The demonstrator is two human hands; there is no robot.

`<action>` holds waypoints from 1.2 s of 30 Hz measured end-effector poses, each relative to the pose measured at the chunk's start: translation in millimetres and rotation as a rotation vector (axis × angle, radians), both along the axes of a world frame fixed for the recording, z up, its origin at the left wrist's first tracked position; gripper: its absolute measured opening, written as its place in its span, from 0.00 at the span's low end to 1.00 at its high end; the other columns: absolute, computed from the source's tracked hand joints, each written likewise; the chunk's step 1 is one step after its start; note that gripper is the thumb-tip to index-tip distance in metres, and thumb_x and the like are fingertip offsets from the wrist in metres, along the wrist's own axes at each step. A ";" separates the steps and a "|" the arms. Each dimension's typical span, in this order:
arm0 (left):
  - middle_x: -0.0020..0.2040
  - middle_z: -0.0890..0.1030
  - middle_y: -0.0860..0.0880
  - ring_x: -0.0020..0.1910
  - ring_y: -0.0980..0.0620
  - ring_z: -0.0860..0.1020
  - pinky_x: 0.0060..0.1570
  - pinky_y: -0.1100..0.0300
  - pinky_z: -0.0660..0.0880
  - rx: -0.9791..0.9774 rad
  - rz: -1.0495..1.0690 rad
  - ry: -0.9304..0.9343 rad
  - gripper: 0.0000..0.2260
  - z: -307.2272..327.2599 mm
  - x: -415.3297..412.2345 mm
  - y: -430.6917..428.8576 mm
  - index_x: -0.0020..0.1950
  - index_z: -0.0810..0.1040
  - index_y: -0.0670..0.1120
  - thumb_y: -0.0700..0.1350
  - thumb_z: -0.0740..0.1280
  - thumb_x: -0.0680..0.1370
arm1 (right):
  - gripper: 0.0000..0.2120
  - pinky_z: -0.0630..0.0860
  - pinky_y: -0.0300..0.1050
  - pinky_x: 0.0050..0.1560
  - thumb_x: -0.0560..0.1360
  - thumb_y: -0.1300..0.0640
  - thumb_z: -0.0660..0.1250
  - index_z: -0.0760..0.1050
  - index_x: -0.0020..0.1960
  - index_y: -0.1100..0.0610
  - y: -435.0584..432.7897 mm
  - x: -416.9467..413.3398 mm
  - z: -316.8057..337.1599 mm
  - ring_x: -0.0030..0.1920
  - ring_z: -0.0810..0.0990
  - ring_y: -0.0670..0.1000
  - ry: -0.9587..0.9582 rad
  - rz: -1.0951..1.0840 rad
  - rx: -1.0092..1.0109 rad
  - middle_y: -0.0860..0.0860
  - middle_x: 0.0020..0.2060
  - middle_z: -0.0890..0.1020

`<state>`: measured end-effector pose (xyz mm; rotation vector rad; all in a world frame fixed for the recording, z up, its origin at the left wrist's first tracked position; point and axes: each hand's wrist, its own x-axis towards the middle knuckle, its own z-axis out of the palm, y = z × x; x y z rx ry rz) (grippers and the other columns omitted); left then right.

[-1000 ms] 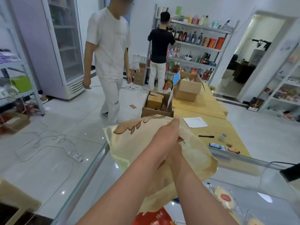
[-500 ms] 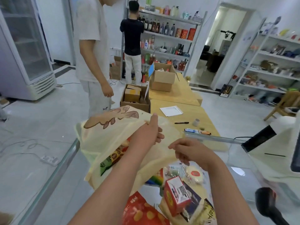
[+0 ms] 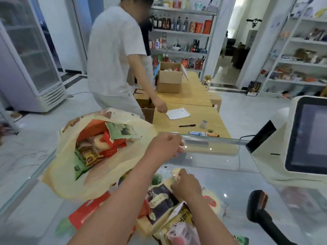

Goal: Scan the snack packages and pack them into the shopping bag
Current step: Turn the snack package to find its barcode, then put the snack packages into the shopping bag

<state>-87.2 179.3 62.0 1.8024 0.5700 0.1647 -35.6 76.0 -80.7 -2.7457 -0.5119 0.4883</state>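
The pale yellow plastic shopping bag (image 3: 85,167) now gapes wide open. Half a second ago its mouth was only being parted; a second ago both hands were bunched on it, closed. The left hand (image 3: 164,145) has its grip clamped on the bag's near rim, holding the mouth up and open beside the glass edge. Inside, already packed, lie a flat orange box (image 3: 92,128), a green-and-white printed packet (image 3: 122,130) and red and yellow wrapped snacks (image 3: 99,149).

The right hand (image 3: 185,186) has dropped away from the bag and reaches into the loose pile in front, fingers curled down onto a clear crinkly wrapper (image 3: 174,175); whether the grip has truly closed on it cannot be told. Under the wrist lie a dark navy snack pouch (image 3: 159,198) and a round pale biscuit pack with a red label (image 3: 212,200). So the bag is ready, and the next item looks about to be lifted, with several unpacked.

All this sits on a clear glass counter (image 3: 221,167). The black handheld scanner (image 3: 258,207) stands at the right, near the white checkout terminal (image 3: 304,138). Beyond, another person in a white shirt (image 3: 115,55) leans over a wooden table (image 3: 191,119) towards a white sheet of paper (image 3: 177,113). Stocked shelves (image 3: 182,32) line the back wall, and a glass-door fridge (image 3: 30,55) stands left.
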 end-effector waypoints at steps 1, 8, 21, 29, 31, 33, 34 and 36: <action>0.37 0.85 0.50 0.34 0.53 0.78 0.42 0.58 0.76 0.026 0.000 0.005 0.12 0.3 2.1 -11.4 0.40 0.80 0.47 0.47 0.59 0.78 | 0.16 0.72 0.45 0.48 0.76 0.51 0.62 0.68 0.60 0.57 -4.4 1.2 3.2 0.55 0.77 0.58 -0.029 0.001 0.051 0.56 0.55 0.78; 0.49 0.78 0.54 0.47 0.51 0.75 0.48 0.56 0.72 0.126 0.197 0.036 0.10 -27.9 27.1 -51.7 0.53 0.77 0.51 0.52 0.58 0.80 | 0.08 0.79 0.52 0.47 0.79 0.54 0.57 0.69 0.55 0.56 -59.4 30.3 41.4 0.46 0.78 0.54 0.202 -0.255 0.829 0.56 0.50 0.79; 0.41 0.82 0.43 0.40 0.45 0.81 0.43 0.55 0.78 -0.523 0.321 -0.048 0.12 -72.2 81.5 -111.7 0.42 0.78 0.43 0.49 0.63 0.81 | 0.12 0.82 0.49 0.37 0.82 0.56 0.58 0.78 0.50 0.60 -137.6 56.0 64.9 0.42 0.83 0.56 0.376 -0.609 1.353 0.58 0.43 0.82; 0.46 0.83 0.41 0.40 0.46 0.82 0.34 0.59 0.79 -0.567 0.214 0.013 0.12 -91.2 84.7 -120.0 0.54 0.78 0.40 0.48 0.63 0.81 | 0.12 0.81 0.46 0.35 0.82 0.57 0.58 0.78 0.44 0.56 -153.2 61.6 58.9 0.42 0.84 0.57 0.265 -0.643 1.251 0.57 0.42 0.83; 0.42 0.83 0.44 0.38 0.49 0.82 0.33 0.60 0.78 -0.600 0.151 0.002 0.10 -92.9 82.4 -115.7 0.50 0.78 0.41 0.48 0.64 0.81 | 0.11 0.81 0.46 0.37 0.81 0.58 0.59 0.78 0.45 0.57 -154.4 62.1 56.9 0.41 0.84 0.56 0.249 -0.656 1.239 0.57 0.42 0.83; 0.40 0.83 0.45 0.37 0.49 0.82 0.34 0.59 0.79 -0.630 0.089 -0.005 0.09 -90.3 81.4 -110.0 0.49 0.78 0.41 0.47 0.65 0.80 | 0.09 0.81 0.46 0.36 0.80 0.58 0.61 0.78 0.47 0.59 -156.4 64.8 56.4 0.39 0.83 0.56 0.231 -0.672 1.235 0.58 0.41 0.83; 0.41 0.82 0.44 0.37 0.49 0.82 0.35 0.58 0.80 -0.644 0.061 -0.002 0.09 -89.3 81.5 -106.5 0.52 0.78 0.41 0.47 0.66 0.79 | 0.08 0.81 0.46 0.36 0.80 0.58 0.62 0.78 0.47 0.59 -157.7 66.5 57.6 0.39 0.83 0.56 0.225 -0.667 1.230 0.58 0.41 0.83; 0.43 0.81 0.43 0.38 0.47 0.82 0.36 0.56 0.80 -0.663 -0.020 0.038 0.14 -86.9 80.6 -98.7 0.57 0.77 0.42 0.51 0.68 0.77 | 0.08 0.82 0.47 0.36 0.79 0.58 0.63 0.79 0.45 0.58 -159.7 69.3 62.7 0.37 0.83 0.55 0.218 -0.622 1.202 0.57 0.38 0.83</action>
